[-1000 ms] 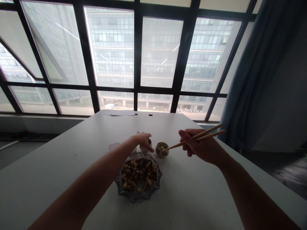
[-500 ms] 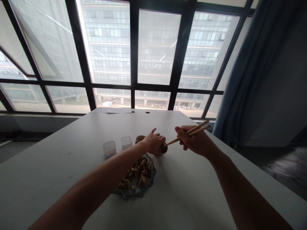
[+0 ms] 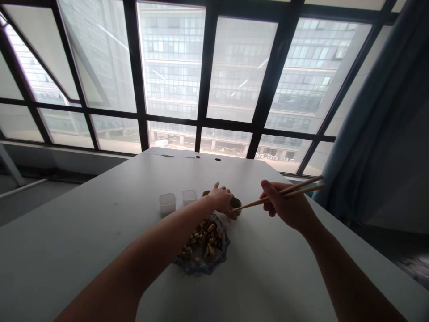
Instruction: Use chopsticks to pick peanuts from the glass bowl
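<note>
My left hand (image 3: 221, 200) is wrapped round the side of a small round cup (image 3: 237, 203), its mouth turned partly towards me. My right hand (image 3: 284, 203) grips a pair of wooden chopsticks (image 3: 301, 184). Their tips reach the cup's mouth; whether anything is pinched between them is too small to tell. Under my left forearm stands a scalloped glass bowl (image 3: 225, 256) of what look like peanuts in their shells (image 3: 210, 239), partly covered by the arm. Behind my left wrist a second cup (image 3: 206, 192) shows only its rim.
Two small clear plastic containers, a nearer one (image 3: 167, 205) and a farther one (image 3: 189, 197), stand left of the cups. Papers (image 3: 172, 153) lie at the far end of the white table (image 3: 264, 268). A blue curtain (image 3: 365, 134) hangs at the right beside the windows.
The view has swung left, so everything sits farther right in the picture. The chopsticks lie closer together, and their tips now overlap the cup's mouth farther in.
</note>
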Demonstrator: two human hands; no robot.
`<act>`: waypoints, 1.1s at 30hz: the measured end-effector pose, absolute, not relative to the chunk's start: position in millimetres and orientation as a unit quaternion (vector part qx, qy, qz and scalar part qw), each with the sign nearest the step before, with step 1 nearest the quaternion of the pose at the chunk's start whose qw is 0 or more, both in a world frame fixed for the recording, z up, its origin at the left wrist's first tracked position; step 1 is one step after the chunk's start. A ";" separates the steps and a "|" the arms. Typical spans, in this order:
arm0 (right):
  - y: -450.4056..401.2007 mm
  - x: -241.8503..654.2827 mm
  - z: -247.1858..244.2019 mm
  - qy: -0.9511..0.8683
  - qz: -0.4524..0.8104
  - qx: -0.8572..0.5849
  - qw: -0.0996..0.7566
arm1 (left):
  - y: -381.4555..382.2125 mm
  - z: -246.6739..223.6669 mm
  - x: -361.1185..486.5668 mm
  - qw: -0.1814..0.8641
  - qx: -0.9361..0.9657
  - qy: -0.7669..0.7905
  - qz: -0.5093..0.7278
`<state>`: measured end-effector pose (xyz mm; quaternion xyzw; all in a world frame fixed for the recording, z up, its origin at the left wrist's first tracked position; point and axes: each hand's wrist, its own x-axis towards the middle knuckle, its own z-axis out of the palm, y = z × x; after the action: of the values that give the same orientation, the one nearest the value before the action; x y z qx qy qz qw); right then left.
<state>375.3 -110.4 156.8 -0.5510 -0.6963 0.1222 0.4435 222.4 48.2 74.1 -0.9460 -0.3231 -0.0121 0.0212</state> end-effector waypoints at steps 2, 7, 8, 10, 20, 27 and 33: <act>-116.8 364.0 158.4 -0.710 0.182 -0.530 0.427 | 45.8 78.4 215.0 0.014 -0.947 -0.322 -0.017; -127.7 331.2 151.0 -0.748 0.313 -0.499 0.305 | 35.9 93.7 162.8 0.015 -0.938 -0.316 -0.139; -127.6 325.7 147.4 -0.754 0.322 -0.498 0.280 | 34.4 95.4 146.4 0.017 -0.932 -0.318 -0.172; -124.8 317.1 138.7 -0.764 0.324 -0.496 0.255 | 32.6 95.6 110.5 0.019 -0.912 -0.331 -0.241; -110.2 311.3 122.2 -0.731 0.248 -0.479 0.418 | 28.4 35.2 -9.8 -0.055 -0.762 -0.435 -0.477; -115.0 318.8 132.2 -0.756 0.178 -0.503 0.378 | 20.5 6.5 -16.8 -0.137 -0.753 -0.442 -0.469; -111.5 309.2 126.1 -0.767 0.205 -0.493 0.357 | 18.1 8.4 -13.6 -0.133 -0.776 -0.446 -0.426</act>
<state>309.2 -111.5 126.1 -0.4932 -0.7666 0.2047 0.3567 -13.6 18.1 8.4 -0.7759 -0.4458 -0.4260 -0.1333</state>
